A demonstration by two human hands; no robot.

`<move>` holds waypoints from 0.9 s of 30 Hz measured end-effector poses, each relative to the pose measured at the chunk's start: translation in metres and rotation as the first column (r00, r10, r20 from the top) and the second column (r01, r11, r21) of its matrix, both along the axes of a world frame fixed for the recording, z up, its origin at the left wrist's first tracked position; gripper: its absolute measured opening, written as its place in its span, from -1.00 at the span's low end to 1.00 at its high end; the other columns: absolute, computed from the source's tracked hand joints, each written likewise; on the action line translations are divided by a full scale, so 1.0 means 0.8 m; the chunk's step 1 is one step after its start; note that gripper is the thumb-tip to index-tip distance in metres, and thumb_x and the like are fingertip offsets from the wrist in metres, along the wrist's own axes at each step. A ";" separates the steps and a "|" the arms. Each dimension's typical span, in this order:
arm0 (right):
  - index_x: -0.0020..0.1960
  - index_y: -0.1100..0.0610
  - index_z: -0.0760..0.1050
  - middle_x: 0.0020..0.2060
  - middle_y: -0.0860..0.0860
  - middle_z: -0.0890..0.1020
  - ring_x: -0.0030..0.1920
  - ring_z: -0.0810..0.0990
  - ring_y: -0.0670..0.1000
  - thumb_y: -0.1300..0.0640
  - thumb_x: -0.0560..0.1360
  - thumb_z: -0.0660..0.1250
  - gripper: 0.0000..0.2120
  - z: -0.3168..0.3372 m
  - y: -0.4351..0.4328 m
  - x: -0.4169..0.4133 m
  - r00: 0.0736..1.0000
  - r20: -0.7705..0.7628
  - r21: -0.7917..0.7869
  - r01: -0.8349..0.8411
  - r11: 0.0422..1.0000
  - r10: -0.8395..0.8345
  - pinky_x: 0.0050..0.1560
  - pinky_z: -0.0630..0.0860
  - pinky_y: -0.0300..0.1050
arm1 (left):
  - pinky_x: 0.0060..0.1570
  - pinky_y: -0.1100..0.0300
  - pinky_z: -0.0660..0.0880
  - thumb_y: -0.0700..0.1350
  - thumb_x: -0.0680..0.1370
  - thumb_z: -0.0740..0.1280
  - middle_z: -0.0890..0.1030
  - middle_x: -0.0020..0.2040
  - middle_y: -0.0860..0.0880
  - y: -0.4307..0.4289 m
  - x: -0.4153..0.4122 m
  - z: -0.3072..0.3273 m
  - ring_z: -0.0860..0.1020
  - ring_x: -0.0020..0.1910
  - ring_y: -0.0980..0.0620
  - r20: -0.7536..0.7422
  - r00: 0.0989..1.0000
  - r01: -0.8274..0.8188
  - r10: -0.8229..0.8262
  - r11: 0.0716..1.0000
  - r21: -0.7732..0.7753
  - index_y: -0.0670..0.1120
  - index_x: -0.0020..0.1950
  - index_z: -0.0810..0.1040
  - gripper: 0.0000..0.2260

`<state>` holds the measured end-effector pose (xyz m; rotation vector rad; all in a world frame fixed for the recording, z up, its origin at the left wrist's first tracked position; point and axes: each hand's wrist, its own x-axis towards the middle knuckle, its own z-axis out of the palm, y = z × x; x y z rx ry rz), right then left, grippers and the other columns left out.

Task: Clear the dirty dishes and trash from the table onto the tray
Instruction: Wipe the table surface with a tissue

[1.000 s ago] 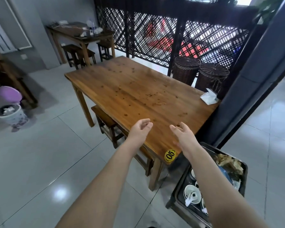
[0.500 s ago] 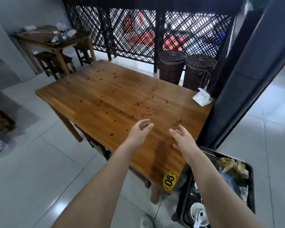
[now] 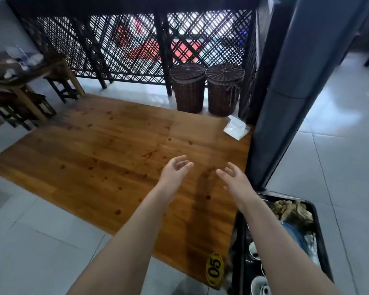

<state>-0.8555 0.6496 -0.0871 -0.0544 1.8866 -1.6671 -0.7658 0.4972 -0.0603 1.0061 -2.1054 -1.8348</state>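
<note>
The wooden table (image 3: 107,162) has stains and a yellow "05" tag at its near corner. A white tissue pack (image 3: 235,129) lies at its far right corner. My left hand (image 3: 175,170) and my right hand (image 3: 233,178) hover above the near right part of the tabletop, palms facing each other, fingers relaxed, holding nothing. The black tray (image 3: 320,235) sits low at the right of the table, loaded with white cups, a blue dish and crumpled brown trash; my right forearm hides part of it.
Two dark wicker baskets (image 3: 207,88) stand beyond the table against a black lattice screen. A dark pillar (image 3: 285,92) rises at the table's right edge. Another wooden table (image 3: 21,71) with stools and clutter stands at the left. Grey tiled floor surrounds everything.
The view has moved closer over the table and tilted down. Both hands stay raised and empty above the near right part of the tabletop; the tray now sits closer beside my right arm.
</note>
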 end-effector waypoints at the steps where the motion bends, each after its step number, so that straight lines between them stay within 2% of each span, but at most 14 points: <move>1: 0.53 0.00 0.16 0.47 0.01 0.31 0.42 0.33 0.06 -0.02 0.54 0.35 -0.37 0.000 -0.002 -0.005 1.000 -0.006 0.004 0.013 1.000 -0.013 0.41 0.31 0.12 | 0.19 0.20 0.40 0.02 0.59 0.31 0.47 0.13 0.15 -0.003 -0.007 0.001 0.44 0.17 0.12 -0.001 1.000 0.012 -0.012 1.000 -0.004 0.09 0.28 0.43 -0.73; 7: 0.52 0.02 0.16 0.46 0.03 0.30 0.43 0.31 0.09 -0.06 0.57 0.29 -0.40 -0.007 -0.021 -0.030 0.995 -0.023 0.051 0.100 0.994 -0.099 0.40 0.32 0.13 | 0.34 0.00 0.40 0.00 0.59 0.31 0.49 0.28 0.02 -0.035 -0.054 -0.001 0.44 0.29 0.01 0.052 0.997 0.053 -0.055 0.998 0.030 0.04 0.31 0.46 -0.70; 11: 0.51 0.03 0.18 0.45 0.04 0.31 0.41 0.34 0.11 -0.05 0.57 0.29 -0.42 -0.010 -0.045 -0.048 0.983 -0.028 0.078 0.182 0.980 -0.180 0.31 0.38 0.02 | 0.34 0.00 0.40 0.00 0.58 0.32 0.50 0.30 -0.01 -0.063 -0.086 -0.012 0.45 0.29 0.00 0.047 0.992 0.113 -0.116 0.992 0.062 0.03 0.29 0.47 -0.72; 17: 0.54 -0.02 0.09 0.48 0.03 0.29 0.43 0.32 0.14 -0.13 0.56 0.25 -0.37 -0.007 -0.091 -0.078 0.947 -0.054 0.153 0.322 0.934 -0.317 0.33 0.38 0.10 | 0.36 -0.01 0.38 0.00 0.58 0.31 0.50 0.26 0.01 -0.111 -0.135 -0.031 0.45 0.29 -0.01 0.087 0.963 0.241 -0.256 0.958 0.153 0.02 0.27 0.48 -0.74; 24: 0.54 -0.02 0.10 0.48 0.02 0.27 0.44 0.31 0.14 -0.06 0.57 0.27 -0.39 -0.013 -0.121 -0.104 0.894 -0.044 0.186 0.445 0.876 -0.445 0.31 0.38 0.09 | 0.34 0.03 0.41 -0.03 0.57 0.32 0.48 0.31 -0.06 -0.141 -0.196 -0.049 0.44 0.31 -0.05 0.132 0.909 0.359 -0.395 0.904 0.232 -0.06 0.35 0.44 -0.64; 27: 0.54 0.01 0.12 0.47 0.03 0.28 0.43 0.31 0.14 -0.03 0.57 0.28 -0.39 -0.019 -0.120 -0.112 0.878 -0.037 0.204 0.474 0.857 -0.477 0.28 0.40 0.06 | 0.32 0.03 0.43 -0.02 0.57 0.33 0.48 0.30 -0.06 -0.147 -0.216 -0.062 0.46 0.29 -0.04 0.142 0.886 0.408 -0.441 0.888 0.210 -0.06 0.33 0.44 -0.65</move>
